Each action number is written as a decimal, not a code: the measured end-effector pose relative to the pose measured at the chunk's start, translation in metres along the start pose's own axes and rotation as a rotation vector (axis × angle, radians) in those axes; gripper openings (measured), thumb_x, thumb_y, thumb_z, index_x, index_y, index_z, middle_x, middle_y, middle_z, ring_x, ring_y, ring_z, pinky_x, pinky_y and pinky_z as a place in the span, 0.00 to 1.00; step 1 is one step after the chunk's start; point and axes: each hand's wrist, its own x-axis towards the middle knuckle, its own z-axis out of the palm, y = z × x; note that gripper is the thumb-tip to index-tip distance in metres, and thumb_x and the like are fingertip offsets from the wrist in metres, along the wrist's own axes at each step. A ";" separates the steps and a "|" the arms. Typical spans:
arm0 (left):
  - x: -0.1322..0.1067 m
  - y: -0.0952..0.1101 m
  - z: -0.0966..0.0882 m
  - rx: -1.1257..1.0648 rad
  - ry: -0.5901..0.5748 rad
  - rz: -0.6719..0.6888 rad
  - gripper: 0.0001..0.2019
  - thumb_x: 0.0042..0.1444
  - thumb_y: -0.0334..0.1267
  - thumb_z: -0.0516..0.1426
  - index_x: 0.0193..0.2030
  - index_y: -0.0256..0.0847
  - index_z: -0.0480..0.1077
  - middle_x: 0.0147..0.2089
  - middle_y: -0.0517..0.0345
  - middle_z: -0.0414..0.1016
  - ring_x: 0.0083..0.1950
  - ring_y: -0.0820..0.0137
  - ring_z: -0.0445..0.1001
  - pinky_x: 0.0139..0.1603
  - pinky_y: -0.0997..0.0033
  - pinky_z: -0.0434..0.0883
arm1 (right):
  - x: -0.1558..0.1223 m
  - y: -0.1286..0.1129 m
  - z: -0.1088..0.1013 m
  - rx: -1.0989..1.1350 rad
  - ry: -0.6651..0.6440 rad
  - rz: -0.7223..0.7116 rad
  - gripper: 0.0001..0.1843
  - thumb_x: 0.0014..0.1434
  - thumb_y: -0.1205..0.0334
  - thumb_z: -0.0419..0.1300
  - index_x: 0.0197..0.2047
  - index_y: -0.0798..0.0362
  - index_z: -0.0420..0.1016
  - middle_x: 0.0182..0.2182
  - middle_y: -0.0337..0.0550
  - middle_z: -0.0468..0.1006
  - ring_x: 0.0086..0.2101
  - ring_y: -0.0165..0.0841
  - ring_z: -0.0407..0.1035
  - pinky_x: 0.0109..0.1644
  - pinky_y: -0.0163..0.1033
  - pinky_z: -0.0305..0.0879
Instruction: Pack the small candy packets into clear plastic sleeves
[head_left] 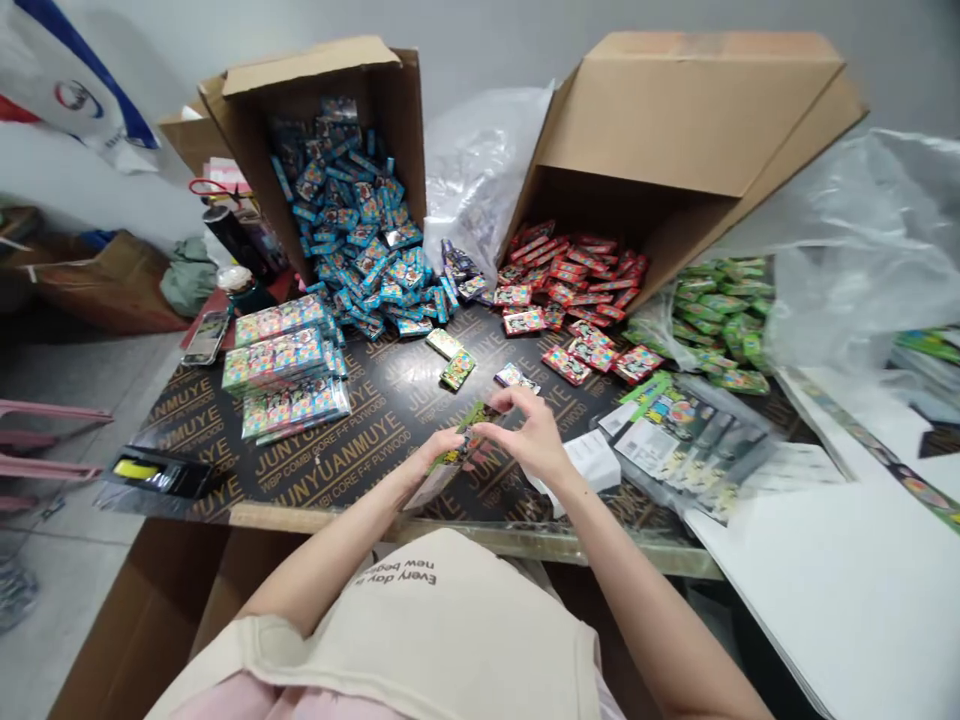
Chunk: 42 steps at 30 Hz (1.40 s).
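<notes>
In the head view, my left hand (433, 456) grips a printed plastic pouch (448, 462) tilted over the table's front part. My right hand (529, 435) is closed at the pouch's upper end, thumb and fingers pinched there. Whether a small packet sits between those fingertips is hidden. Just beyond my hands lie a green packet (457, 370), a pale yellow-green packet (445, 343) and a purple-white packet (516, 377). To the right, flat printed pouches (675, 435) lie in an overlapping stack beside a folded white paper (589, 465).
Tipped cardboard boxes spill blue packets (375, 250) and red packets (585, 275). Green packets (724, 320) are heaped at the right, near clear plastic sheeting (862, 260). Filled pouches (285, 365) are stacked at left, near a phone (206, 337) and a black tray (156, 472).
</notes>
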 end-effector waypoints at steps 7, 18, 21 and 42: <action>-0.009 0.016 -0.003 0.243 -0.061 0.146 0.24 0.41 0.44 0.67 0.46 0.35 0.76 0.42 0.53 0.78 0.42 0.67 0.73 0.46 0.71 0.65 | 0.001 0.000 -0.011 -0.029 -0.372 -0.035 0.14 0.47 0.54 0.70 0.36 0.51 0.75 0.30 0.40 0.75 0.36 0.38 0.66 0.44 0.42 0.62; -0.013 0.025 -0.011 0.312 0.186 0.164 0.22 0.49 0.54 0.58 0.35 0.33 0.75 0.28 0.56 0.75 0.30 0.70 0.69 0.34 0.72 0.65 | -0.008 0.010 0.020 0.531 -0.082 0.353 0.27 0.47 0.45 0.67 0.48 0.51 0.74 0.41 0.44 0.78 0.42 0.39 0.72 0.48 0.45 0.68; -0.017 0.029 -0.007 0.627 0.236 0.233 0.20 0.53 0.52 0.54 0.25 0.34 0.70 0.23 0.61 0.67 0.27 0.73 0.62 0.30 0.74 0.59 | -0.010 0.008 0.028 0.574 -0.164 0.411 0.21 0.47 0.44 0.67 0.35 0.53 0.76 0.29 0.41 0.78 0.32 0.36 0.72 0.40 0.42 0.71; -0.016 0.007 -0.036 0.473 0.121 0.085 0.24 0.32 0.56 0.68 0.23 0.38 0.67 0.19 0.66 0.67 0.23 0.75 0.67 0.29 0.73 0.66 | -0.015 0.023 0.027 0.499 -0.001 0.616 0.23 0.37 0.48 0.72 0.34 0.50 0.76 0.33 0.41 0.81 0.33 0.38 0.75 0.40 0.42 0.74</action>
